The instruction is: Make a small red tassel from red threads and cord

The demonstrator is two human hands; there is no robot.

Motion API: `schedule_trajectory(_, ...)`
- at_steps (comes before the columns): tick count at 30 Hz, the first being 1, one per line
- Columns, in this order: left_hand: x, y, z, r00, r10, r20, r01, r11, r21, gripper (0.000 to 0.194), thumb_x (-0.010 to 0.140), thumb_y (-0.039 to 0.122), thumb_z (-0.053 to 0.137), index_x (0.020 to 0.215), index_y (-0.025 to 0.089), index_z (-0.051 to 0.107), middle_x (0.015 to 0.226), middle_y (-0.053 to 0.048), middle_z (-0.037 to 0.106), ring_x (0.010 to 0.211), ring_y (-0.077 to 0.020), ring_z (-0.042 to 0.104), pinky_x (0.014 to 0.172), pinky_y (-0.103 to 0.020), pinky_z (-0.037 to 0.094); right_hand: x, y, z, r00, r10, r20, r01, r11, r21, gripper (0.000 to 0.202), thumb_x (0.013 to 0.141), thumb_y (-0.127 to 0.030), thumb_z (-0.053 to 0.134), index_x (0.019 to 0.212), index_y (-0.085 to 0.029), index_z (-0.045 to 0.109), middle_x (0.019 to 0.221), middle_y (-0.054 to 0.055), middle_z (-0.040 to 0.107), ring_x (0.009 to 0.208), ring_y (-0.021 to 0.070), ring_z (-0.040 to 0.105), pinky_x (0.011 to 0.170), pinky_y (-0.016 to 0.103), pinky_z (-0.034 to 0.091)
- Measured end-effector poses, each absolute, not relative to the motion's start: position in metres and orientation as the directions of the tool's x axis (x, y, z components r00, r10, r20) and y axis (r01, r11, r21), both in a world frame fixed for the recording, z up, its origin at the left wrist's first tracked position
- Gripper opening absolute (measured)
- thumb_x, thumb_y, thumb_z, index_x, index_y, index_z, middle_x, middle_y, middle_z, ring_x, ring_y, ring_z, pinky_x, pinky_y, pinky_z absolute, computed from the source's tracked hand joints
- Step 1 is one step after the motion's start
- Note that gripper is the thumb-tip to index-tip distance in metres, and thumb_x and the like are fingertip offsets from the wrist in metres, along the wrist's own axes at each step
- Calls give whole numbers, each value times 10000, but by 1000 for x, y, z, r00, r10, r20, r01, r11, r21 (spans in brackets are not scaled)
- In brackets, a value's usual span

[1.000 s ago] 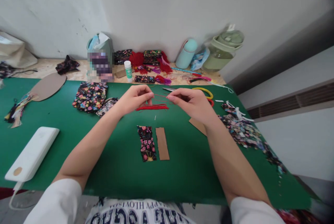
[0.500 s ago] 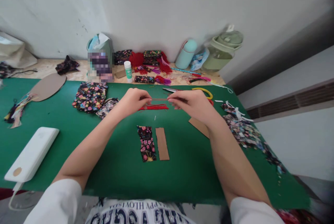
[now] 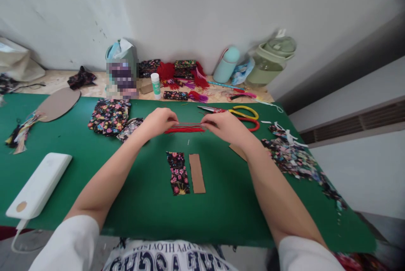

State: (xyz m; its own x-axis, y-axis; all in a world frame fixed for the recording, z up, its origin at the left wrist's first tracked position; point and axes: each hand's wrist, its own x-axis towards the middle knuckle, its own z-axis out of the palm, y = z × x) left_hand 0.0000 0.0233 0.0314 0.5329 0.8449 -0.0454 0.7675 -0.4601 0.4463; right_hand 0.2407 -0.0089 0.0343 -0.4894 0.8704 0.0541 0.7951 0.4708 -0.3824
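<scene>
My left hand (image 3: pixel 160 122) pinches the left end of a thin red thread (image 3: pixel 190 123). The thread's right end is pinched between the fingers of my right hand (image 3: pixel 219 125), so it runs straight between both hands. Just beneath it, a bundle of red threads (image 3: pixel 186 129) lies on the green mat. Nearer to me, a strip of black floral fabric (image 3: pixel 179 174) lies beside a narrow brown cardboard strip (image 3: pixel 197 174). Scissors with yellow and red handles (image 3: pixel 243 113) rest just behind my right hand.
Folded floral fabric (image 3: pixel 110 116) and an oval board (image 3: pixel 59 104) lie left. A white power bank (image 3: pixel 39 184) is at the near left. Fabric scraps (image 3: pixel 292 157) are heaped right. Along the wall stand a glue stick (image 3: pixel 156 86), a blue bottle (image 3: pixel 226 65) and a green jug (image 3: pixel 267 62).
Both hands have moved slightly down and inward with the thread, closer to the red bundle. More of the scissors now shows behind my right hand.
</scene>
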Motion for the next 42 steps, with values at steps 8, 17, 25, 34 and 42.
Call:
schedule_trajectory(8,-3,26,22,473,864,-173,849,-394,352,188,785,225,583,830,222,766,757,-48,726,735,-199,635,601,-267,413,236,-3,17,-461,883,-92,859,418,-297,165,892,-246,528,884,-202,687,822,45,725,748,185,640,630,262,396)
schedule_trajectory(17,3,22,20,452,842,-295,889,-399,225,202,794,283,598,924,234,744,908,-58,719,846,-226,645,646,-269,447,235,-5,17,-414,910,-12,886,400,-234,271,852,-415,587,1002,-212,686,1067,76,688,978,247,622,667,303,429)
schedule_trajectory(25,-1,21,27,462,871,-168,882,-431,191,308,816,325,590,1072,194,698,1096,-76,651,949,-226,630,806,-298,480,274,18,7,-163,951,261,906,249,-341,228,860,-298,495,798,-202,693,883,108,657,903,280,575,815,423,432)
schedule_trajectory(34,1,16,40,420,906,-57,872,-386,300,237,835,308,573,979,177,707,1035,-73,666,838,-191,621,770,-297,474,268,14,-12,-301,945,130,933,320,-167,127,800,-202,583,748,-202,699,1360,139,459,1261,404,338,908,545,341)
schedule_trajectory(42,0,16,40,421,907,-10,851,-391,350,205,826,284,595,947,163,708,986,-82,669,833,-196,610,765,-310,471,262,11,-16,-373,925,74,924,378,-65,124,826,-210,569,782,-193,684,1418,154,399,1278,403,303,912,561,313)
